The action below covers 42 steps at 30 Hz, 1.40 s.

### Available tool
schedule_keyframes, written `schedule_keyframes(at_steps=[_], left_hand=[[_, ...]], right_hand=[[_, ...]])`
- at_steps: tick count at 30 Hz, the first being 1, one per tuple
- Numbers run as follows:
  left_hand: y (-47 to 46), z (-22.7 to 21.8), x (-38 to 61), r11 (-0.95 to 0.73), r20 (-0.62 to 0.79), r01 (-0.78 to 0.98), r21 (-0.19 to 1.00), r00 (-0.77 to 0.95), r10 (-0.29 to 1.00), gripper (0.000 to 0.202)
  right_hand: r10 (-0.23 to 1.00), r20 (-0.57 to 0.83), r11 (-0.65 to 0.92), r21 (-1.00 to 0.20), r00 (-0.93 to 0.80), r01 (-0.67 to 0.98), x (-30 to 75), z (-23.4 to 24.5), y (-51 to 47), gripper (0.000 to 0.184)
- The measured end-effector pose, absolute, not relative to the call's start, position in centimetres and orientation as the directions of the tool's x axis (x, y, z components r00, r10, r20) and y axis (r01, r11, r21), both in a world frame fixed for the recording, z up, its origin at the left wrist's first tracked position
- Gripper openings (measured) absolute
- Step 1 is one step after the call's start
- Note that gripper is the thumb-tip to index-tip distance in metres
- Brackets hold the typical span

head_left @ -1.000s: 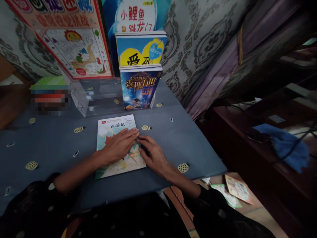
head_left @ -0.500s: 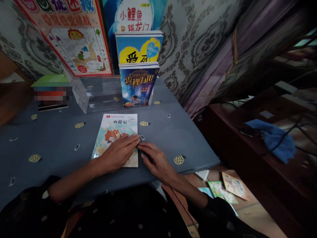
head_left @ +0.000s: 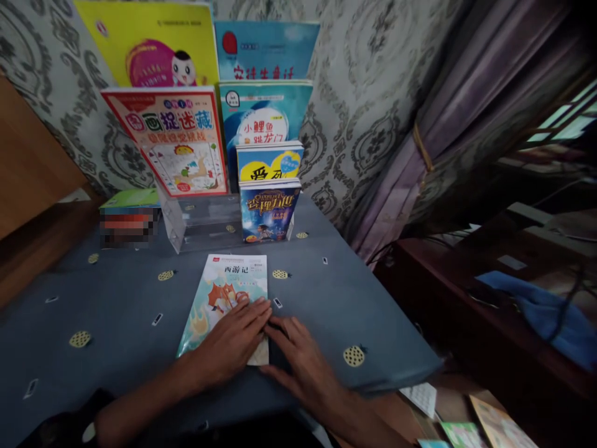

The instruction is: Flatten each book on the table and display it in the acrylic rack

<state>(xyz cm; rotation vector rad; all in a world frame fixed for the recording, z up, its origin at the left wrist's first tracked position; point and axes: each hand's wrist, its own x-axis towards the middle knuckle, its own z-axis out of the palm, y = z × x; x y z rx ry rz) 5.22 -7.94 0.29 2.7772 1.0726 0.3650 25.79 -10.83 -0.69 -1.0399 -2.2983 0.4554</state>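
Observation:
A thin paperback book (head_left: 209, 311) with a light cover, an orange figure and Chinese lettering lies face up on the table. My left hand (head_left: 237, 336) rests flat across its lower right part, fingers stretched toward the right edge. Beside that edge is my right hand (head_left: 301, 354), its fingertips meeting those of my left hand and its thumb held apart. No object shows in it. Behind the book, a clear acrylic rack (head_left: 205, 227) holds several upright books, among them a dark blue one (head_left: 268, 214) in front and a red-bordered one (head_left: 186, 146) at the left.
A small stack of books (head_left: 130, 202) sits at the back left. The grey-blue tablecloth (head_left: 130, 354) has a pineapple print. To the right are a purple curtain (head_left: 396, 168), a blue cloth (head_left: 536, 317) and dark cables. More books (head_left: 499, 423) lie low at the bottom right, beyond the table edge.
The view has tilted upward, so the table things sit lower and more of the rack's upper books show. My hands stay in nearly the same place on and beside the paperback.

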Motion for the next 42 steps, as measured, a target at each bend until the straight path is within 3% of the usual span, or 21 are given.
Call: schedule_keyframes(at_steps=[15,23,33,42], left_hand=[[-3.9,0.1,5.9,-0.645,0.222,0.744,0.176,0.608,0.762,0.045],[-1.8,0.0,5.0,-0.701,0.215,0.697,0.150,0.669,0.712,0.042],[6.4,-1.0,4.5,-0.671,0.393,0.732,0.118,0.586,0.709,0.041],[5.7,-1.1,-0.9,-0.549,0.401,0.830,0.097,0.472,0.785,0.039]], right_hand=[[0.689,0.413,0.723,-0.448,-0.595,0.526,26.5,-2.2,-4.4,0.056],[0.703,0.381,0.705,-0.480,-0.600,0.522,26.5,-1.3,-4.6,0.059],[0.709,0.364,0.696,-0.495,-0.604,0.519,26.7,-1.3,-4.7,0.066],[0.702,0.363,0.708,-0.452,-0.613,0.543,26.8,-1.9,-4.5,0.063]])
